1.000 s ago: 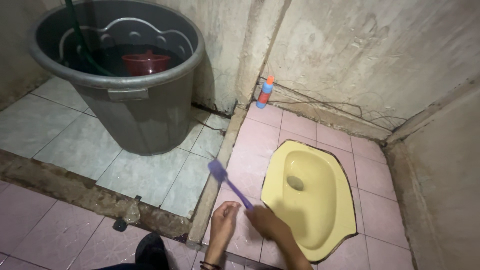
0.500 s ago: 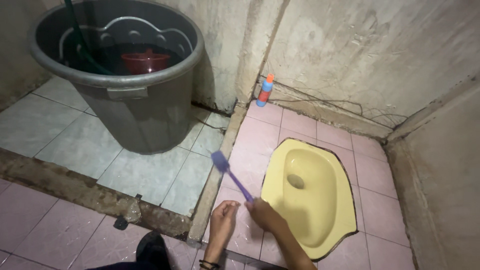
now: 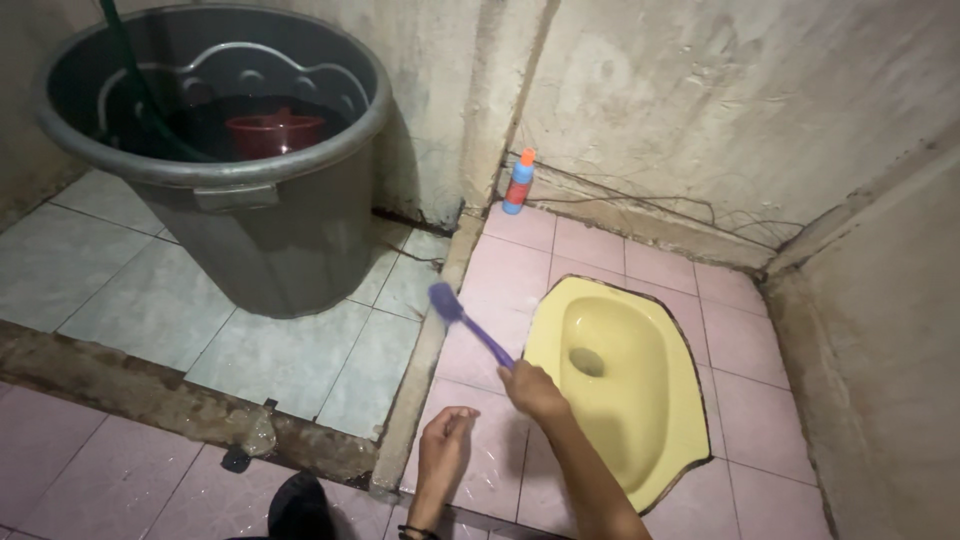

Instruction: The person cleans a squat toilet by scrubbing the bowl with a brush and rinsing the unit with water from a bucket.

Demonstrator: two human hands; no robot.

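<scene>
Two bare hands show at the bottom of the head view, low over pink floor tiles [image 3: 520, 270]. The right hand [image 3: 533, 389] is closed in a fist around the lower end of a purple brush [image 3: 468, 324], whose thin handle runs up and to the left from the knuckles; the brush head sits at the far end, above the hand and well clear of it, hanging over the raised concrete curb [image 3: 425, 350] that divides the pink tiles from the grey-green tiles [image 3: 300, 350]. Whether the bristles touch the curb or hover just above it cannot be told from this angle. The right forearm crosses the near left edge of a yellow squat toilet pan [image 3: 625, 390], which is set into the pink floor just to the right of the hand. The left hand [image 3: 445, 447] is below and a little left of the right one, its fingers loosely curled inward and holding nothing, apart from the brush handle. On the grey-green tiles to the left stands a large grey bucket [image 3: 270, 240] with dark water, a red dipper [image 3: 272, 132] floating in it and a green hose [image 3: 135, 80] running down inside. Near the back wall, at the corner, a small blue bottle with an orange cap [image 3: 518, 183] stands upright.
</scene>
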